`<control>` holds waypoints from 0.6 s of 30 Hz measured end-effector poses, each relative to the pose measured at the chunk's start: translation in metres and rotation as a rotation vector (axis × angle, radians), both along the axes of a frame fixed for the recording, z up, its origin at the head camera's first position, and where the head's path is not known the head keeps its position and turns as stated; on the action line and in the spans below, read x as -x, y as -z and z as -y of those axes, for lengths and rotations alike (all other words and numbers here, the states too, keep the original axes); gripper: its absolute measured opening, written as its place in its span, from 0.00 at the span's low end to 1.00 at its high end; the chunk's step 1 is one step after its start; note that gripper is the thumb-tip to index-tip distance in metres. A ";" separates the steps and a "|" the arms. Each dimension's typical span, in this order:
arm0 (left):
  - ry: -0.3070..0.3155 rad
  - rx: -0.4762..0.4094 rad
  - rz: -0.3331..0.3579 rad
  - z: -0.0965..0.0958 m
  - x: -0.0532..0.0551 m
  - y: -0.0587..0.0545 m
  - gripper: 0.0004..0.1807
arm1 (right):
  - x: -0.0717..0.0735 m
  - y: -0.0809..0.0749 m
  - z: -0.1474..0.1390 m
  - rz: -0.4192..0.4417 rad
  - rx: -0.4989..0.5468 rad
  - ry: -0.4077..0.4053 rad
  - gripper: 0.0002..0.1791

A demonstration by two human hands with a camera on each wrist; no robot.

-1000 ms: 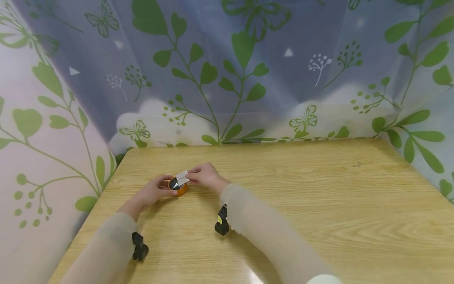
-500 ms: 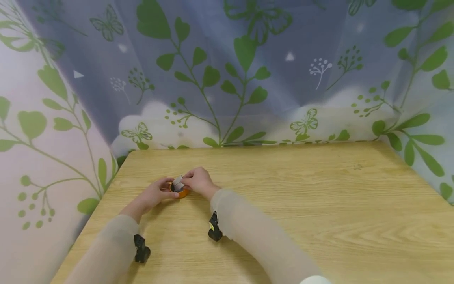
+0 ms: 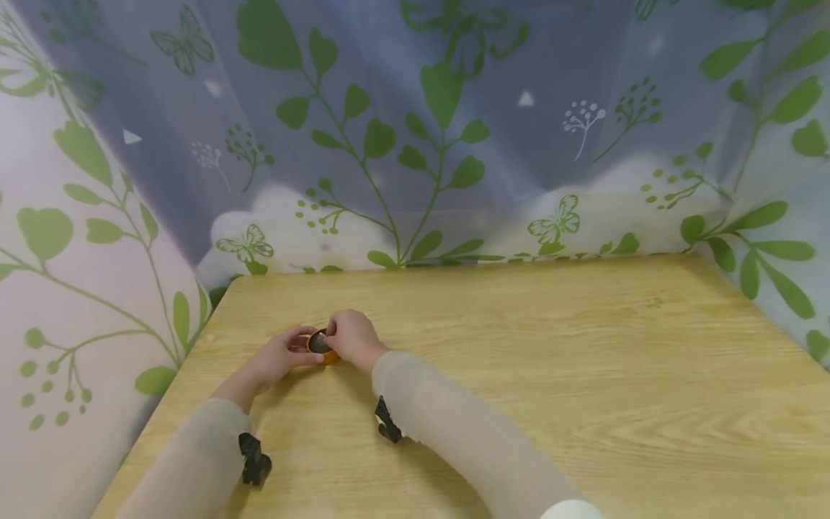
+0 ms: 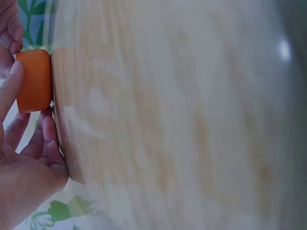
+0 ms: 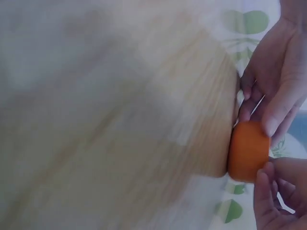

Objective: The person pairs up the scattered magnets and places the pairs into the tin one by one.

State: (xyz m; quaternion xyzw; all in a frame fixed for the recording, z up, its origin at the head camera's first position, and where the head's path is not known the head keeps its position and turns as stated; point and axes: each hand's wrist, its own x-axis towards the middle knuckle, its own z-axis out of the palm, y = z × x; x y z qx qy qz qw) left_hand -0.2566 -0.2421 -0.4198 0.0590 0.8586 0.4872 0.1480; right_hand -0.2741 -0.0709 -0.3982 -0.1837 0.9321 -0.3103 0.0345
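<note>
A small round orange bowl (image 3: 332,356) with a dark inside stands on the left part of the wooden table. My left hand (image 3: 280,357) holds it from the left, thumb on the near side and fingers behind. The left wrist view shows the thumb against the smooth orange wall (image 4: 36,81). Over the right rim, my right hand (image 3: 353,337) has thumb and fingers pinched together, fingertips dipping into the bowl. A pale grey flat piece (image 3: 320,342) shows within the bowl, largely covered by those fingers. In the right wrist view the right fingertips (image 5: 266,173) meet at the rim.
The wood-grained table (image 3: 551,375) extends far to the right, its back edge close to a curtain (image 3: 402,144) printed with leaves and butterflies. A similar leaf-print drape (image 3: 78,238) borders the left side. Each wrist wears a small black camera (image 3: 254,461).
My right hand has come left and down, taking the pale flat pieces from above the rim into the bowl. The left hand keeps hold of the bowl in about the same place.
</note>
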 end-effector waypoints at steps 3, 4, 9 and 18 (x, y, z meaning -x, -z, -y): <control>-0.003 -0.001 0.009 0.000 0.001 -0.001 0.36 | 0.002 0.000 -0.003 0.007 -0.005 0.002 0.06; -0.007 0.001 0.010 -0.001 0.001 -0.001 0.36 | 0.003 0.000 -0.004 0.015 0.003 -0.005 0.05; 0.002 0.068 -0.024 0.001 -0.001 -0.005 0.36 | 0.003 -0.003 -0.022 0.021 0.048 -0.077 0.06; 0.035 0.168 -0.074 0.016 -0.001 -0.011 0.37 | 0.005 -0.007 -0.114 0.095 0.068 -0.094 0.13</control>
